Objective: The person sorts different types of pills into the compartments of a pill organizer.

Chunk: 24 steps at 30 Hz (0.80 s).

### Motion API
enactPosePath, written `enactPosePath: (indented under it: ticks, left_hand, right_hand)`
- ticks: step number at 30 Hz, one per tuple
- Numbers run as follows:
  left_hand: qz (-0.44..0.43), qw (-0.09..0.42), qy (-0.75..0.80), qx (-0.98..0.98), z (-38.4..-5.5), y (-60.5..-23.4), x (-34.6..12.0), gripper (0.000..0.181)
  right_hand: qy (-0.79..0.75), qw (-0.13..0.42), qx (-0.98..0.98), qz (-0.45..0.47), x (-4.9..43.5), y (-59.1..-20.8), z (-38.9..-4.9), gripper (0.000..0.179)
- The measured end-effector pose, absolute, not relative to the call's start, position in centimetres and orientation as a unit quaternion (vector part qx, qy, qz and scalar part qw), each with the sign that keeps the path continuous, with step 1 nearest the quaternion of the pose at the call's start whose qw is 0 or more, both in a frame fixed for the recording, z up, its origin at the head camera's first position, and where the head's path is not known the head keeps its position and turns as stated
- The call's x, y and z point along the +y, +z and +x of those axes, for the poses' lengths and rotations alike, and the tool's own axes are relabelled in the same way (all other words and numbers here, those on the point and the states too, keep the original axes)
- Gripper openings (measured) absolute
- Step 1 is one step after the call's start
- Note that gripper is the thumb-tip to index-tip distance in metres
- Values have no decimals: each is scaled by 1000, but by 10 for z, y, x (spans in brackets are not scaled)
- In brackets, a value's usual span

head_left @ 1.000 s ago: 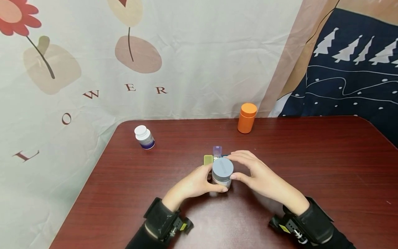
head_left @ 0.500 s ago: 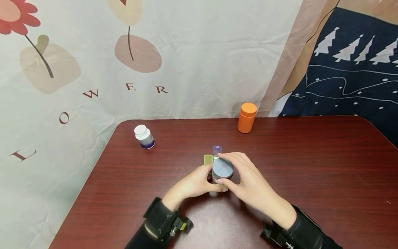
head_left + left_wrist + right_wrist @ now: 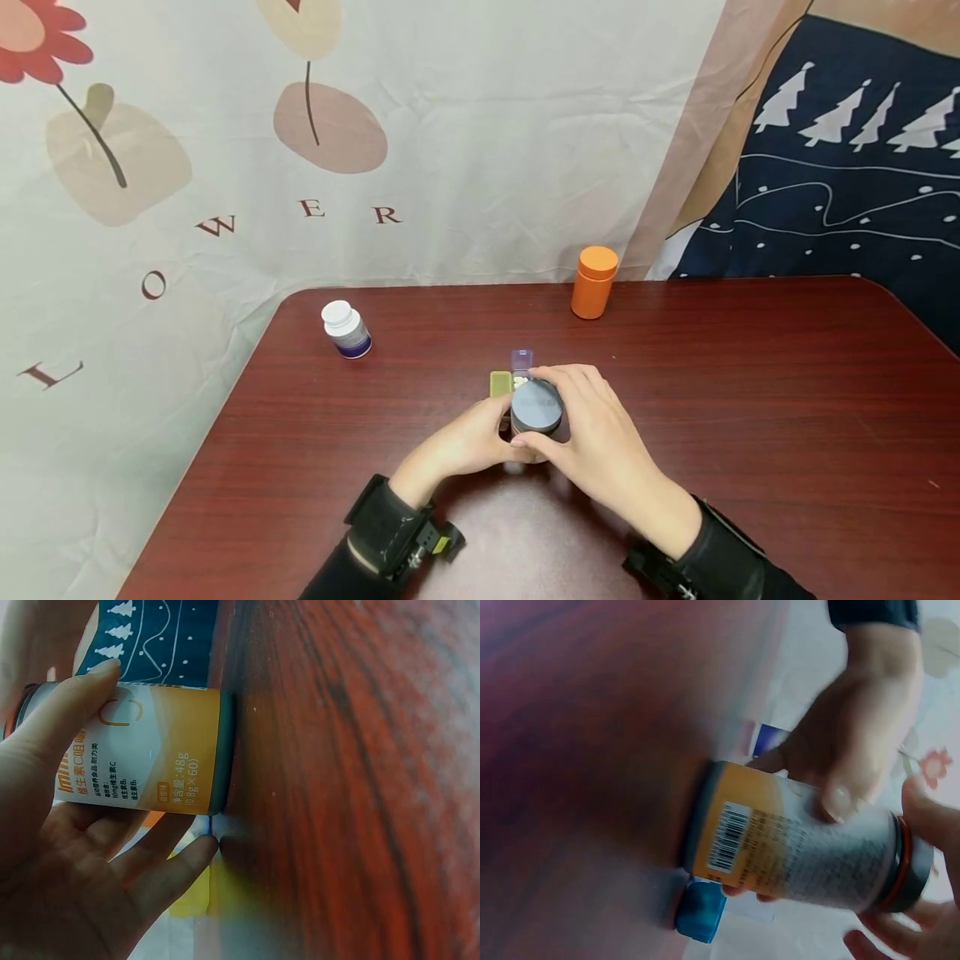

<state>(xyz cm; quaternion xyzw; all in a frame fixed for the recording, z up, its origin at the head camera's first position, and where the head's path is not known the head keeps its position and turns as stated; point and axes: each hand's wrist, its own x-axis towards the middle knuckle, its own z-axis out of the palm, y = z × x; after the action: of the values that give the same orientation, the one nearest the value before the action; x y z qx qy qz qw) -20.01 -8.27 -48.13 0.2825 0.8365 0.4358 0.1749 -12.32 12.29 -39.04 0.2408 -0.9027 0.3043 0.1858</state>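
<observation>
A vitamin C bottle (image 3: 176, 742) with a white and orange label and a grey lid (image 3: 536, 406) stands upright on the table. My left hand (image 3: 467, 439) grips its body, the thumb lying across the label in the left wrist view. My right hand (image 3: 603, 442) holds the lid from the right, thumb at the near side and fingers at the far side. Right behind the bottle is a pill organizer with a raised green lid (image 3: 500, 384), a raised purple lid (image 3: 522, 360) and white pills in one compartment; the bottle and hands hide much of it. Its blue part (image 3: 701, 909) shows in the right wrist view.
A white bottle with a dark blue band (image 3: 347, 330) stands at the back left of the brown table (image 3: 750, 400). Near the back edge is an orange bottle (image 3: 595, 283). Behind the table hangs a printed cloth (image 3: 487, 150).
My right hand has come left and closed in round the lid, its thumb sliding left along the near side. The left hand and bottle have stayed in place.
</observation>
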Motion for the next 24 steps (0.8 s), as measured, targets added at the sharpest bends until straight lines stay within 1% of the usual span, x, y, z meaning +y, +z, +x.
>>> enactPosePath:
  ticks: [3,6,10,13,17,20,24]
  left_hand:
    - [292,173,447,828,-200,-480,-83,60]
    - [293,179,457,820,-199,-479,-83,61]
    - [295,182,456,820,-197,-476,-82,65]
    - [297,183,458,818,-197,-475,-82,68]
    - [284,191,466,816,-197,-477,-81,69]
    - [281,191,465,817,-198,-478,-81,69]
    - [283,187,461,820,-200,-482,-82,67]
  right_hand:
    - [349,111,-894,260,134,-386,-130,78]
    - [375,42,-881,286,151,-381,-138,77]
    - [396,-13,-867,302,172,-378,-149,60]
    - [412,-27,-862,294,180,-378,-155,47]
    - [420,-16,-859,292,179,-382,-157,39]
    - [412,-2,-864,289,176,-382,-156,41]
    - [403,-2,-870,283,172,-380,-152,54]
